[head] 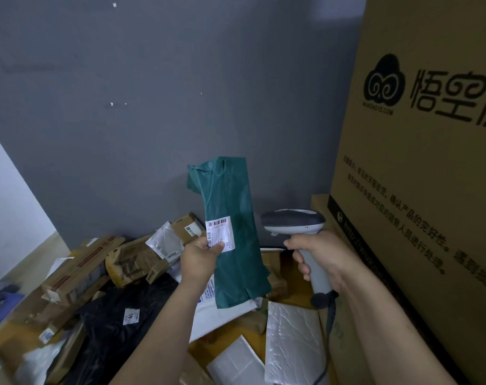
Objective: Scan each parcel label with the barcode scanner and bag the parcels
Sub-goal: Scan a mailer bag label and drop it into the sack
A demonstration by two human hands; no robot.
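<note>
My left hand (pixel 201 255) holds a long dark green parcel (pixel 230 218) upright in front of the grey wall, its thumb pressing on the lower edge of the white barcode label (pixel 220 232). My right hand (pixel 321 258) grips the handle of a grey and white barcode scanner (pixel 293 221), whose head sits level with the label, just to the right of the green parcel and pointing left towards it. The scanner's dark cable (pixel 329 309) hangs down from the handle.
Below lies a heap of parcels: brown cardboard boxes (pixel 86 269), a black poly bag (pixel 119 315), a white mailer (pixel 222 315) and silvery bubble mailers (pixel 291 340). A tall printed cardboard box (pixel 419 176) stands close on the right. The grey wall (pixel 152 107) is behind.
</note>
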